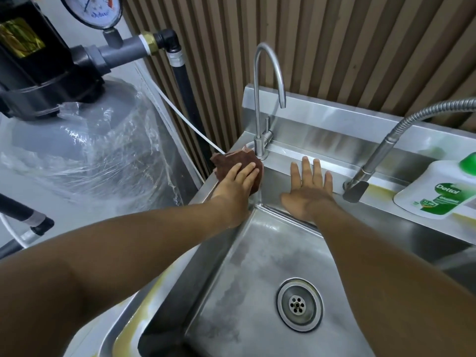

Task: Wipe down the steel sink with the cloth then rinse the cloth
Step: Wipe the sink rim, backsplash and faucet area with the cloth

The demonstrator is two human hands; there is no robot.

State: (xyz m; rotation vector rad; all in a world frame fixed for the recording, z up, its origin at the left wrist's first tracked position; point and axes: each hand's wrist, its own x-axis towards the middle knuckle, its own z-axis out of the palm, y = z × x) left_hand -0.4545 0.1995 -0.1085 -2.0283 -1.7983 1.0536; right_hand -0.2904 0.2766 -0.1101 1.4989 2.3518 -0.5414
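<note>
Pressing brown cloth [242, 167] onto sink [257, 266] corner, left hand [235, 185] flat; right hand [307, 190] splayed, apparently resting on rim.

Two hands [235, 188], two taps [268, 99], one cloth [233, 159], one bottle [438, 191].

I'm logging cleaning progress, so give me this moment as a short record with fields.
cloth: brown cloth on the sink's back left corner, beside the gooseneck tap
left hand: left hand flat on the cloth
right hand: right hand flat and bare on the steel sink back rim
water: none seen running
basin: drain uncovered
nearby: Dettol bottle lying at right
</note>
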